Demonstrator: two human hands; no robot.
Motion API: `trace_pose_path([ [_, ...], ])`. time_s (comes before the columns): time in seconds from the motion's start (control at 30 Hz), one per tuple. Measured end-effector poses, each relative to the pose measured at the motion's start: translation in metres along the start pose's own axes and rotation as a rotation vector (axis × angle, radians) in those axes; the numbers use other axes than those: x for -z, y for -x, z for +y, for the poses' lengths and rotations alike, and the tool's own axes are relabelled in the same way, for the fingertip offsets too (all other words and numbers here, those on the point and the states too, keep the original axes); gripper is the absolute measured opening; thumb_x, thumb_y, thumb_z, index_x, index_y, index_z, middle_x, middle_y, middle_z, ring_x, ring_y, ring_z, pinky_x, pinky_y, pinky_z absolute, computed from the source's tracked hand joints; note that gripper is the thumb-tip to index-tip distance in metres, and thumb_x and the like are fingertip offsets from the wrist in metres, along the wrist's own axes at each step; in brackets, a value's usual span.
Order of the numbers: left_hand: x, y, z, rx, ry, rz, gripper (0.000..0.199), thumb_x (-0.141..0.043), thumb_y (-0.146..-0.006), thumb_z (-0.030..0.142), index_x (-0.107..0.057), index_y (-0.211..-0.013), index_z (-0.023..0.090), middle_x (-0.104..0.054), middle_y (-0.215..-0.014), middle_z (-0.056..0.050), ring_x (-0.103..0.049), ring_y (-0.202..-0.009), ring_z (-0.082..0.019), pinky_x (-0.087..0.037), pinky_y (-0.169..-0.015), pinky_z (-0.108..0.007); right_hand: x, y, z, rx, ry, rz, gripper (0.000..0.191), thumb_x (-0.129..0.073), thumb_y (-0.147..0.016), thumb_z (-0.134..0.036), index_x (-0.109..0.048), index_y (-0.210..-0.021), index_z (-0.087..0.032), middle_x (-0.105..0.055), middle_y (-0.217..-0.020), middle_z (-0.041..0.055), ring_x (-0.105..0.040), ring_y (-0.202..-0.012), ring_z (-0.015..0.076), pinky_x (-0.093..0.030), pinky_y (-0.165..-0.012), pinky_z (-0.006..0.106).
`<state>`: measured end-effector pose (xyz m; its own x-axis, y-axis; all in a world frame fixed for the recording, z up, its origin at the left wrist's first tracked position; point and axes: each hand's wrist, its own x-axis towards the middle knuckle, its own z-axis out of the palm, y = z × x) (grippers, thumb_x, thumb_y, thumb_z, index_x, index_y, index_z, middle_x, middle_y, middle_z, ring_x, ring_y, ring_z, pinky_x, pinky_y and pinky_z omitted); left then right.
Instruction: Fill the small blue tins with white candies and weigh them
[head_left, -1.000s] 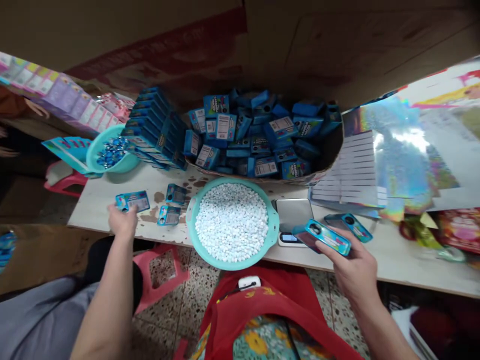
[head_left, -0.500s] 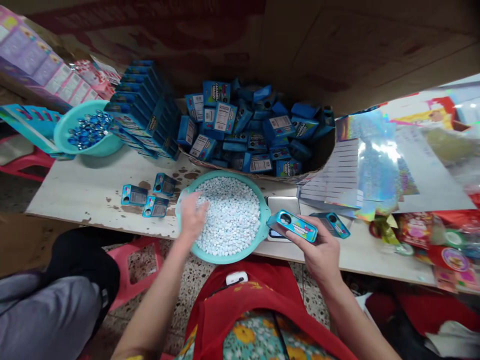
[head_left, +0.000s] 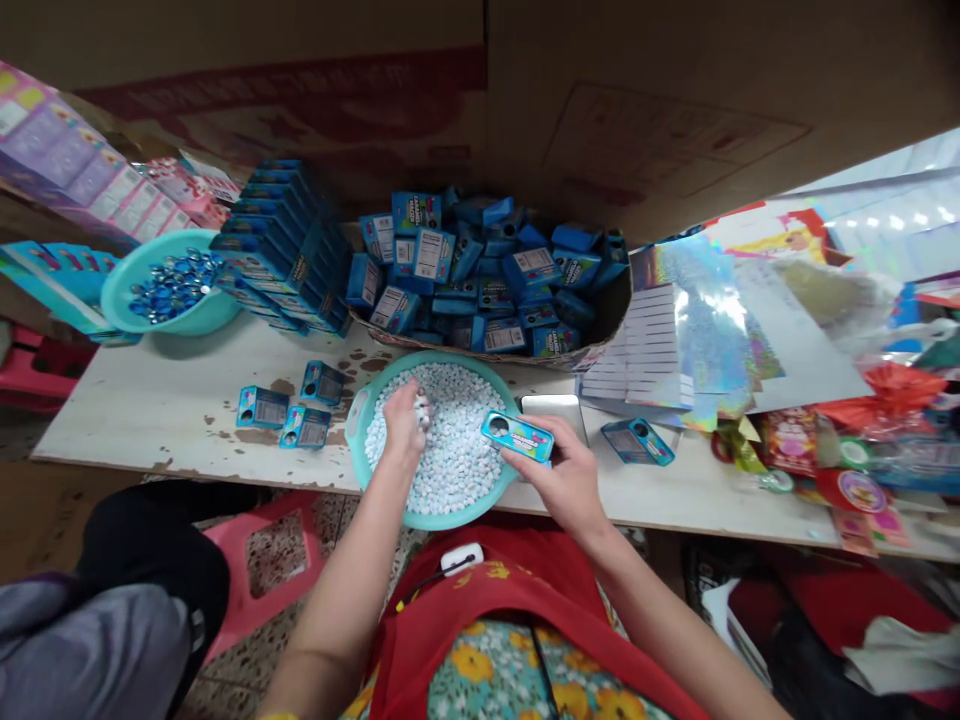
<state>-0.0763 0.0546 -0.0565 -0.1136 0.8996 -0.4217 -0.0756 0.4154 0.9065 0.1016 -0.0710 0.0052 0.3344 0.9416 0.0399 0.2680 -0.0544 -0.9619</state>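
Observation:
My left hand (head_left: 406, 424) is over the turquoise basin (head_left: 358, 425), its fingers closed on some of the small white candies (head_left: 457, 440) that fill it. My right hand (head_left: 562, 470) grips a small blue candy box (head_left: 519, 436) by its sides, over the basin's right rim; a round dark hole shows on the box's upward face. Behind that hand, a flat scale (head_left: 555, 406) is partly hidden. Three similar boxes (head_left: 262, 407) stand on the table left of the basin, and one more box (head_left: 637, 441) lies to the right.
Behind the basin a carton (head_left: 480, 358) holds several blue boxes. Stacked blue boxes (head_left: 281, 250) and a bowl of blue wrapped sweets (head_left: 172, 285) are at the left. Shiny sheets (head_left: 712, 310) and colourful packets (head_left: 795, 440) lie right. A seated person (head_left: 112, 620) is at lower left.
My right hand has carried the box left, from over the scale to the basin's rim. My left hand has moved right and its fingers have closed on candies. The view has shifted slightly.

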Motion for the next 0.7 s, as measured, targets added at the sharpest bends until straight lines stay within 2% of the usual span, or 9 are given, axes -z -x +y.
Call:
trace_pose_path([
  [0.1, -0.001, 0.026, 0.033, 0.199, 0.525, -0.190, 0.034, -0.065, -0.071, 0.041, -0.040, -0.070, 0.019, -0.036, -0.056, 0.007, -0.034, -0.041, -0.005, -0.021, -0.038, -0.018, -0.015, -0.004, -0.004, 0.099, 0.071, -0.042, 0.031, -0.073, -0.072, -0.029, -0.064, -0.101, -0.024, -0.062, -0.098, 0.0049, -0.060, -0.091, 0.0215, -0.050, -0.083, 0.037],
  [0.17, -0.007, 0.042, 0.050, 0.152, 0.658, -0.229, 0.033, -0.067, -0.070, 0.036, -0.039, -0.069, 0.019, -0.037, -0.055, 0.007, -0.039, -0.043, -0.005, -0.026, -0.039, -0.017, -0.027, -0.005, -0.004, 0.165, 0.105, -0.073, 0.030, -0.072, -0.073, -0.028, -0.064, -0.101, -0.024, -0.062, -0.097, 0.0052, -0.060, -0.092, 0.0217, -0.049, -0.083, 0.036],
  [0.27, -0.019, 0.059, 0.058, -0.060, 0.641, -0.147, 0.032, -0.067, -0.073, 0.034, -0.040, -0.066, 0.018, -0.042, -0.056, 0.005, -0.048, -0.049, -0.008, -0.037, -0.044, -0.020, -0.043, -0.006, 0.000, 0.210, 0.115, -0.113, 0.029, -0.070, -0.074, -0.028, -0.064, -0.102, -0.025, -0.062, -0.096, 0.0051, -0.060, -0.092, 0.0220, -0.049, -0.082, 0.036],
  [0.37, -0.026, 0.065, 0.055, -0.186, 0.559, -0.048, 0.035, -0.067, -0.075, 0.039, -0.041, -0.064, 0.018, -0.043, -0.055, 0.004, -0.050, -0.050, -0.008, -0.039, -0.047, -0.021, -0.050, -0.007, 0.002, 0.209, 0.118, -0.144, 0.030, -0.070, -0.073, -0.027, -0.064, -0.103, -0.025, -0.062, -0.094, 0.0048, -0.060, -0.091, 0.0220, -0.050, -0.081, 0.036],
  [0.5, -0.028, 0.066, 0.054, -0.193, 0.515, 0.020, 0.043, -0.066, -0.075, 0.050, -0.039, -0.064, 0.019, -0.042, -0.053, 0.005, -0.045, -0.045, -0.007, -0.033, -0.041, -0.019, -0.049, -0.008, -0.003, 0.211, 0.129, -0.167, 0.031, -0.070, -0.071, -0.025, -0.064, -0.102, -0.025, -0.063, -0.095, 0.0044, -0.060, -0.091, 0.0219, -0.050, -0.082, 0.035],
  [0.7, -0.034, 0.071, 0.060, -0.160, 0.558, -0.006, 0.044, -0.069, -0.073, 0.050, -0.039, -0.067, 0.019, -0.040, -0.051, 0.007, -0.038, -0.040, -0.005, -0.028, -0.038, -0.018, -0.046, -0.010, -0.009, 0.210, 0.129, -0.172, 0.029, -0.070, -0.070, -0.023, -0.065, -0.099, -0.024, -0.063, -0.093, 0.0039, -0.060, -0.091, 0.0217, -0.049, -0.082, 0.035],
])
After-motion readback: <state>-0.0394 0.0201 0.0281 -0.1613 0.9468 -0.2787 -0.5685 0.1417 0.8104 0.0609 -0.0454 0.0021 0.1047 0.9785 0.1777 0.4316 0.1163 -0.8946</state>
